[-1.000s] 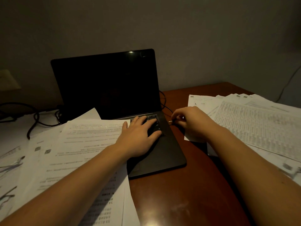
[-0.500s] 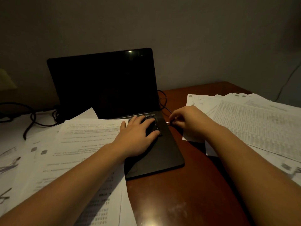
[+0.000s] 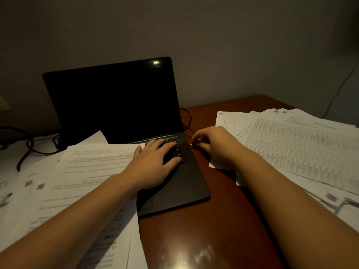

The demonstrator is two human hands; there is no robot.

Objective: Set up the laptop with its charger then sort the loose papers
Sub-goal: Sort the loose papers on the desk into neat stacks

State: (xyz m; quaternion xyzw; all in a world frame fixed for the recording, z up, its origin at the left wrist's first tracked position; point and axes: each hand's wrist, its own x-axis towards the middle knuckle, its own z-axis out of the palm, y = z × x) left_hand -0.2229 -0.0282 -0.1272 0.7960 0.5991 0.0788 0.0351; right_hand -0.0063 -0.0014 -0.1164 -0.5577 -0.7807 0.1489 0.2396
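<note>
A black laptop (image 3: pixel 116 105) stands open on the wooden desk (image 3: pixel 209 230), its screen dark. My left hand (image 3: pixel 155 164) lies flat on the right part of its keyboard, fingers spread. My right hand (image 3: pixel 215 146) pinches the charger plug (image 3: pixel 191 145), whose metal tip sits at the laptop's right edge. The black charger cable (image 3: pixel 186 121) loops behind the laptop's right side. Loose printed papers (image 3: pixel 83 171) cover the laptop's left half and the desk to the left. A second spread of papers (image 3: pixel 295 148) lies to the right.
Tangled dark cables (image 3: pixel 29 144) lie at the back left near the wall. A thin cord (image 3: pixel 342 88) hangs down the wall at the far right. Bare reddish wood shows between the two paper spreads in front of the laptop.
The view has drifted slightly, shifting the laptop left in the frame. My right hand keeps the plug at the laptop's right edge. My left hand stays on the keyboard.
</note>
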